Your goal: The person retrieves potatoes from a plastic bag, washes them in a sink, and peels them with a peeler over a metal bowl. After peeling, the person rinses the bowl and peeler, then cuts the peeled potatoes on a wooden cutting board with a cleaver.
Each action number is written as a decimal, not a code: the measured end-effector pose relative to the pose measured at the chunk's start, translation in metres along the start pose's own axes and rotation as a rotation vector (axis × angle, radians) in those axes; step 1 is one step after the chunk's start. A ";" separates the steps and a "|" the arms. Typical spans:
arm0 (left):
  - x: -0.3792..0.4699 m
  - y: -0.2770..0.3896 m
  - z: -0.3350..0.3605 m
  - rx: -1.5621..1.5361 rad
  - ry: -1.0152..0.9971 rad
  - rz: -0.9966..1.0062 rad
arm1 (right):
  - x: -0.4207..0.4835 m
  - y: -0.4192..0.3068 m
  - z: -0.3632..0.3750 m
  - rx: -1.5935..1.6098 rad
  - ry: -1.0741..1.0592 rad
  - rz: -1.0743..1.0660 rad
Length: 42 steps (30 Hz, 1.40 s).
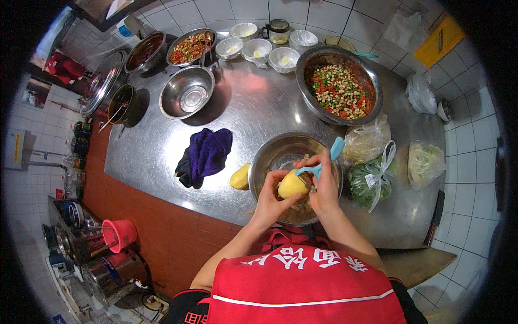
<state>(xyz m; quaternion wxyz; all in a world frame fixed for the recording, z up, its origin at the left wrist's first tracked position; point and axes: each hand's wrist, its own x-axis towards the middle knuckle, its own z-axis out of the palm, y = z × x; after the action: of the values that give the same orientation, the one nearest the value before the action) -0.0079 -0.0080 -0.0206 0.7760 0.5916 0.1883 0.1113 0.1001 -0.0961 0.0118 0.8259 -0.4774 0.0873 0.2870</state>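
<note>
My left hand [273,202] grips a pale yellow potato [292,184] that looks mostly peeled. My right hand [325,186] is closed around a light-blue peeler [336,148], its blade end lying against the potato's right side. Both hands are over a steel bowl [259,158], where some peelings show; much of its inside is hidden behind my hands. A second peeled potato [240,177] rests on the steel table [162,162], close to the bowl's left rim.
A purple cloth [208,152] lies left of the potato. At the back stand an empty steel bowl [188,93], a large bowl of chopped vegetables [340,91] and several small plastic-lined bowls [257,48]. Bagged greens [369,180] sit right; a cleaver [435,218] lies by the right edge.
</note>
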 end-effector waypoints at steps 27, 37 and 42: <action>-0.013 0.001 0.004 0.474 0.044 0.189 | 0.016 0.018 -0.018 0.016 0.127 0.259; -0.014 0.005 0.001 0.055 0.157 0.092 | 0.024 0.037 -0.040 -0.340 0.073 -0.097; -0.005 -0.012 0.002 -0.177 0.246 -0.046 | 0.002 0.008 0.004 0.271 -0.047 -0.052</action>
<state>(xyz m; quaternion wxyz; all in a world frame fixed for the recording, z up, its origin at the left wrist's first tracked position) -0.0120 -0.0153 -0.0305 0.7985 0.4982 0.2851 0.1813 0.0965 -0.0885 0.0073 0.8917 -0.3568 0.0934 0.2623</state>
